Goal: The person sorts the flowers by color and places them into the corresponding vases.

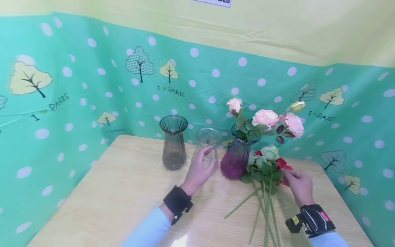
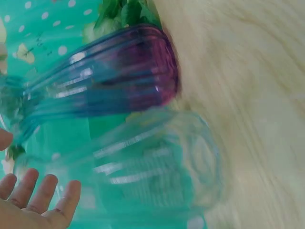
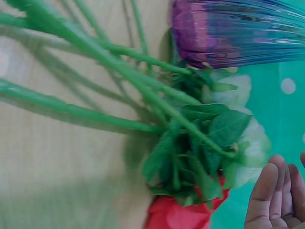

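Observation:
My left hand (image 1: 197, 171) is at the clear glass vase (image 1: 210, 136), its fingers spread and relaxed; in the left wrist view the fingers (image 2: 69, 200) overlap the vase's neck end. To the right stands a blue-and-purple glass vase (image 1: 236, 161) holding pink flowers (image 1: 266, 117). My right hand (image 1: 298, 187) reaches to a red flower (image 1: 280, 163) at the right of a bunch lying on the table. In the right wrist view its fingers (image 3: 264, 191) are loosely bent beside the pale green-white roses (image 3: 252, 148), with nothing seen between them.
A grey glass vase (image 1: 174, 151) stands left of the clear one. Long green stems (image 1: 266, 212) spread from the bunch toward the front of the wooden table (image 1: 123, 199). A green dotted cloth (image 1: 197, 82) hangs behind and at both sides.

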Available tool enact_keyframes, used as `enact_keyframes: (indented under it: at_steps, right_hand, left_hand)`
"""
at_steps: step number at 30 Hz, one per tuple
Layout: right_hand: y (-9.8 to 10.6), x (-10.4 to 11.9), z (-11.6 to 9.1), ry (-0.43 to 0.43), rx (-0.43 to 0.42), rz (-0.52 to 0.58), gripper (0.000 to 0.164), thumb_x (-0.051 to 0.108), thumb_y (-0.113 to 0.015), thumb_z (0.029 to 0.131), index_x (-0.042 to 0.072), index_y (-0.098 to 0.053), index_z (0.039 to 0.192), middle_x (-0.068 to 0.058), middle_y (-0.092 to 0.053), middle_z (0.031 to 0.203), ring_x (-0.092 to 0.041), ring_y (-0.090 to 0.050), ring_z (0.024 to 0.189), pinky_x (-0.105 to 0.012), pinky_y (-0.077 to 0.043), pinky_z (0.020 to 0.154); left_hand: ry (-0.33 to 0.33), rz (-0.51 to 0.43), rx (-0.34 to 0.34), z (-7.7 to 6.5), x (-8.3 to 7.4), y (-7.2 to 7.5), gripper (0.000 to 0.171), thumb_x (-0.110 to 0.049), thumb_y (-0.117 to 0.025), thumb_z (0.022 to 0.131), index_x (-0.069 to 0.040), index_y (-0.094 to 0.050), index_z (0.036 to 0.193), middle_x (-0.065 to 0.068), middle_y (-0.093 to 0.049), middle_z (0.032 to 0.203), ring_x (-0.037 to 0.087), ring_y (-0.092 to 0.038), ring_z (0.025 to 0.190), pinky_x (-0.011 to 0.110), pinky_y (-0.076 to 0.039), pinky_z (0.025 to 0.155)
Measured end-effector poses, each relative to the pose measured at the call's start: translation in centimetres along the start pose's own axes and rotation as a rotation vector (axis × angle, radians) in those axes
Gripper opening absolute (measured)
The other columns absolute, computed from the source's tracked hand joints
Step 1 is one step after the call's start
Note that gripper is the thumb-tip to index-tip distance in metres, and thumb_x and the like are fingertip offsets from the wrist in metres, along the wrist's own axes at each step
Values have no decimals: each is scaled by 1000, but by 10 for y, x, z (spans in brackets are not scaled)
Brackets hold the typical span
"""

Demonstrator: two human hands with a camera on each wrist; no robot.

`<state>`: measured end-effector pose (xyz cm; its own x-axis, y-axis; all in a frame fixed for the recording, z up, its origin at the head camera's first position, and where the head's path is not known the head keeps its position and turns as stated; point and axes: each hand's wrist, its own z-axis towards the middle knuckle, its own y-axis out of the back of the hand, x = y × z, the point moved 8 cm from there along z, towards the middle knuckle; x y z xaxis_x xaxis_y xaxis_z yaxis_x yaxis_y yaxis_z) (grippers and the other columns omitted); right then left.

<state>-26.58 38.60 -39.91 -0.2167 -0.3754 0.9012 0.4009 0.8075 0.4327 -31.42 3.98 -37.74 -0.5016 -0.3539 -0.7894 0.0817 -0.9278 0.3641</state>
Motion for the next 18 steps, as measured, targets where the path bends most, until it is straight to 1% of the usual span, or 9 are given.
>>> enact_keyframes:
  at_steps: [2, 5, 6, 7, 8, 13, 16, 18]
  right_hand:
    - [-1, -8, 0, -3, 19, 14, 50, 34, -58, 92, -10, -59, 115, 4, -65, 70, -6, -64, 63, -22, -58, 63]
    - [-5, -18, 0, -23, 53, -9, 49, 33, -58, 92, -11, -59, 115, 0, -67, 73, -7, -65, 64, -24, -58, 65]
    - [-6, -21, -1, -31, 62, -21, 50, 33, -57, 92, -11, -59, 114, -1, -67, 75, -7, -65, 64, -24, -58, 65]
    - [-8, -22, -3, -48, 72, -71, 56, 37, -56, 93, -12, -54, 119, 0, -68, 78, -5, -65, 66, -24, -58, 68]
    - [-10, -24, -3, -57, 87, -89, 58, 38, -55, 92, -12, -53, 121, 0, -68, 78, -5, -65, 67, -24, -58, 68]
    - [-19, -36, -4, -78, 146, -120, 68, 43, -55, 92, -15, -47, 125, 0, -68, 80, -4, -64, 68, -23, -58, 67]
    - [-24, -39, -3, -59, 155, -98, 65, 39, -56, 92, -17, -47, 124, 1, -67, 80, -4, -63, 68, -22, -58, 66]
    - [-27, -41, -2, -63, 153, -77, 62, 36, -58, 91, -16, -49, 124, 3, -66, 79, -3, -63, 67, -22, -58, 66]
  left_hand:
    - [17, -2, -23, -2, 5, 7, 47, -16, -62, 88, -5, -45, 131, 13, -56, 125, 27, -53, 117, 44, -48, 98]
    - [73, -4, -54, -2, 15, 17, 49, -18, -63, 88, -4, -45, 131, 14, -54, 128, 28, -50, 121, 45, -44, 102]
    - [95, -9, -60, -2, 19, 20, 51, -19, -64, 88, -4, -44, 132, 14, -52, 129, 29, -49, 123, 45, -42, 104]
    - [119, -8, -65, -1, 23, 22, 53, -20, -65, 87, -4, -43, 133, 15, -50, 131, 29, -47, 124, 45, -41, 106]
    - [141, -9, -68, 0, 27, 24, 55, -22, -66, 87, -4, -42, 134, 15, -49, 133, 30, -46, 126, 46, -39, 107]
    - [209, 19, -62, 3, 46, 29, 69, -32, -69, 84, -4, -35, 138, 18, -41, 141, 33, -38, 133, 49, -33, 111]
    - [225, 30, -54, 4, 54, 30, 75, -35, -70, 82, -5, -33, 140, 18, -38, 144, 33, -35, 135, 49, -31, 113]
    - [230, 28, -50, 6, 56, 30, 77, -36, -70, 82, -4, -31, 141, 18, -36, 145, 34, -34, 136, 50, -30, 113]
